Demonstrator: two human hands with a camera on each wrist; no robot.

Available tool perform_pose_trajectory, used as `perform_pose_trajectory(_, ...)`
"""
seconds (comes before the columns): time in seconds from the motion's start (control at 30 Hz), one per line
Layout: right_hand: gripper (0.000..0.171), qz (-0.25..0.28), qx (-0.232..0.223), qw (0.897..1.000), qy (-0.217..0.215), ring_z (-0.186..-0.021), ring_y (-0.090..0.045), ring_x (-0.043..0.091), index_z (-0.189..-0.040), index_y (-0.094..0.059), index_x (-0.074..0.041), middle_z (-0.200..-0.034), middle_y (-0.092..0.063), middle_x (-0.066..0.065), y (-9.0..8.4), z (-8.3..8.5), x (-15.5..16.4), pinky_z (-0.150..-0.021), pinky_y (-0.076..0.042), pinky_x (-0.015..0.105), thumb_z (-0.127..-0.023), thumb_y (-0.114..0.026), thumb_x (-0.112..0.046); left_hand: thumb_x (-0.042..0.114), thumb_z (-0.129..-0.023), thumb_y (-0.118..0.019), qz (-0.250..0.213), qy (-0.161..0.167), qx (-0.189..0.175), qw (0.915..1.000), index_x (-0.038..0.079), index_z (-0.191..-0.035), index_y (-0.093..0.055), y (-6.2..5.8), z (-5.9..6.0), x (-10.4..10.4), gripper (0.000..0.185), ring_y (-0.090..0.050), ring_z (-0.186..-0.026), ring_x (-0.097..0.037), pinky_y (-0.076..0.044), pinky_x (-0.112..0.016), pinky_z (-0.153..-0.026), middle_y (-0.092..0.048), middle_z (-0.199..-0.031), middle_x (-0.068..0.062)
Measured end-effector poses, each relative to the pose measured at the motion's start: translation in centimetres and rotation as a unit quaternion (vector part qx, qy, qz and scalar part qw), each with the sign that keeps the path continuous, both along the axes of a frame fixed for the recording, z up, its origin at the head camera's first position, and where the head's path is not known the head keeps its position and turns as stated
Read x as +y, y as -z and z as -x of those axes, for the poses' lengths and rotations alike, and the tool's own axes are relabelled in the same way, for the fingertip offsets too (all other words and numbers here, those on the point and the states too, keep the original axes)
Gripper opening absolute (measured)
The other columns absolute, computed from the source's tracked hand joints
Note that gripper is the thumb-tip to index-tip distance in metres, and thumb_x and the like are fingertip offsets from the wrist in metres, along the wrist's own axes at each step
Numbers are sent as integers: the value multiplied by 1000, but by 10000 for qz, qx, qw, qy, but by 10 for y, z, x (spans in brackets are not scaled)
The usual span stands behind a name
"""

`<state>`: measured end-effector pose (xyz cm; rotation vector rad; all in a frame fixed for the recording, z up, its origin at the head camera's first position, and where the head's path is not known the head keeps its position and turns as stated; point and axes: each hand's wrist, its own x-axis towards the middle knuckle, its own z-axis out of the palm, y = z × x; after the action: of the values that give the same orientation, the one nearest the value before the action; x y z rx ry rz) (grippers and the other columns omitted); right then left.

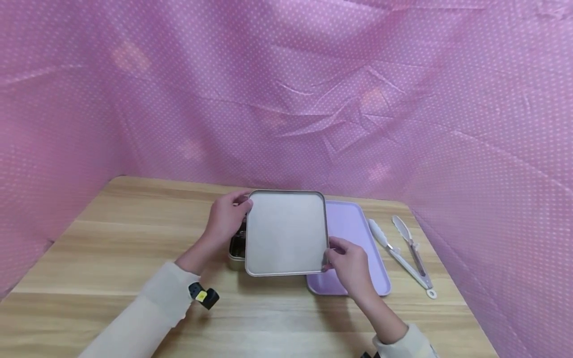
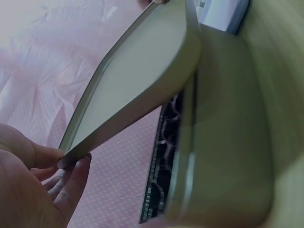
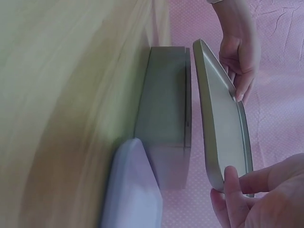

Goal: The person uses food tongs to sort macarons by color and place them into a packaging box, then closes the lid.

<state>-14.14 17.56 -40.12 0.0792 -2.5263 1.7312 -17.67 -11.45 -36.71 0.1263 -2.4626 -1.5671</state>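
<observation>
Both hands grip a square metal lid (image 1: 286, 232) by opposite corners: the left hand (image 1: 227, 217) pinches the far left corner, thumb on the upper face and fingers curled under the rim, while the right hand (image 1: 350, 266) pinches the near right corner with thumb and fingertips closed on the edge. In the wrist views the lid (image 3: 222, 124) is seen edge-on, clear of the metal box (image 3: 166, 126) beneath it, with a gap between the two; the left wrist view shows the lid (image 2: 137, 85) tilted up from the box (image 2: 228, 142), nearer to it on one side and wider apart on the side of the left hand (image 2: 33, 190). A dark, patterned interior shows through that gap, too blurred to make out. From the head view the box (image 1: 236, 248) peeks out only at the lid's left side, standing on the wooden table (image 1: 112, 238). A lilac tray (image 1: 353, 233) lies flat on the table just right of the box, partly covered by the lid and the right hand (image 3: 266, 194). Right of the tray, apart from it, lies a pair of white and metal tongs (image 1: 405, 248). Pink dotted cloth (image 1: 286, 89) walls in the table on three sides. Pale sleeves (image 1: 147, 313) cover both forearms, and a small black device with a yellow mark (image 1: 203, 296) sits at the left wrist.
</observation>
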Motion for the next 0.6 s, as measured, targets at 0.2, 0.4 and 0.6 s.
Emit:
perform_pose_trajectory(0.2, 29, -177, 311, 9994, 34, -57, -70, 21, -116, -73, 3, -94, -76, 21, -9, -3, 3, -62, -64, 37, -89, -61, 5, 12, -100, -60, -232, 45, 167, 9996, 8, -136, -64, -15, 0, 5, 37, -67, -66, -22, -63, -35, -65, -70, -108, -16)
perform_pose_trajectory(0.4, 32, -92, 406, 9991, 42, -60, -71, 21, -123, -69, 4, -107, -74, 24, -12, -4, 5, -63, -64, 35, -92, -60, 4, 9, -100, -60, -774, 174, 93, 9968, 7, -136, -63, -22, -1, 7, 36, -65, -60, -10, -65, -38, -70, -67, -110, -18)
perform_pose_trajectory(0.6, 33, -507, 414, 9973, 340, -80, -74, 17, -125, -70, -1, -110, -75, 17, -18, -4, 11, -76, -63, 30, -94, -63, -8, 9, -101, -60, -1591, 532, -55, 9858, 6, -140, -59, -24, -1, 4, 39, -68, -76, -10, -63, -24, -75, -63, -117, -19)
